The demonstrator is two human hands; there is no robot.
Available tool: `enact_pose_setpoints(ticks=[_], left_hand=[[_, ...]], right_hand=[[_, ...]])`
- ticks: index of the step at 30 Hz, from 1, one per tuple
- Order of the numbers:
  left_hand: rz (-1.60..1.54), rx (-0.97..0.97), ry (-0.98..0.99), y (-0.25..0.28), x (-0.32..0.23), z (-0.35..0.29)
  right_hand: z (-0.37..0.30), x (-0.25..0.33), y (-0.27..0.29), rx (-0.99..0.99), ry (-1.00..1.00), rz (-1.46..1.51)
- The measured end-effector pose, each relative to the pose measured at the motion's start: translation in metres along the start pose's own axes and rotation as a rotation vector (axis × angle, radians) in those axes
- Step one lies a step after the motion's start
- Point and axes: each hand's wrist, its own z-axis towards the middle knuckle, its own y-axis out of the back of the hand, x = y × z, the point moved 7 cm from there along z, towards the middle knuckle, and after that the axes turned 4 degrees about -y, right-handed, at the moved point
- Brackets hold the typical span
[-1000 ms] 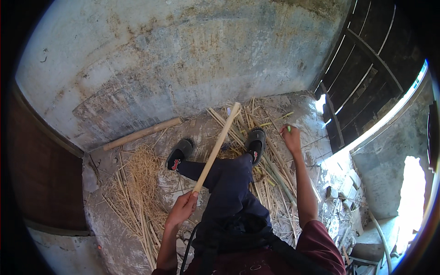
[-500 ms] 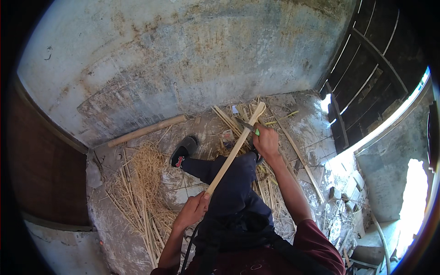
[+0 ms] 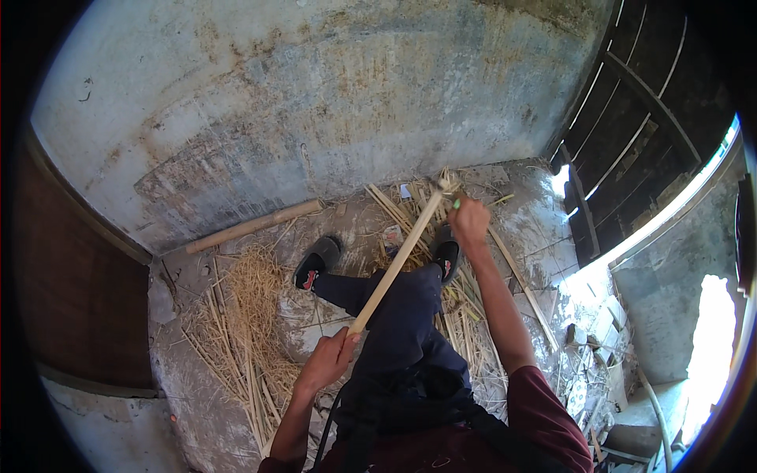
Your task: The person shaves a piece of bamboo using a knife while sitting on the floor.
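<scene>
A seated person's left hand (image 3: 327, 361) grips the near end of one pale bamboo stick (image 3: 398, 260) at centre frame; the right hand (image 3: 471, 221), arm stretched forward, closes around a small green-handled tool (image 3: 456, 203) at the stick's far, frayed tip; two black sandals (image 3: 317, 262) rest on the concrete floor (image 3: 552, 229); one thicker bamboo pole (image 3: 256, 225) lies along the wall; straw (image 3: 244, 307) piles at lower left; a small pale packet (image 3: 392, 235) lies between the feet.
</scene>
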Motion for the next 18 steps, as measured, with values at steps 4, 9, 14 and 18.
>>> enact_pose_setpoints(ticks=[4,9,14,18], left_hand=[[0.014,0.056,-0.07,-0.006,-0.001,-0.021],[-0.018,-0.06,0.035,0.002,0.061,-0.02],[-0.098,-0.208,0.125,0.027,0.071,-0.027],[0.021,-0.187,0.101,0.032,0.065,-0.025]], right_hand=[[0.022,-0.121,-0.023,0.012,-0.269,-0.211],[0.021,-0.186,-0.012,-0.022,-0.358,-0.065],[-0.031,-0.199,-0.043,0.706,-0.821,0.794],[-0.063,-0.259,-0.038,0.506,-0.964,0.809]])
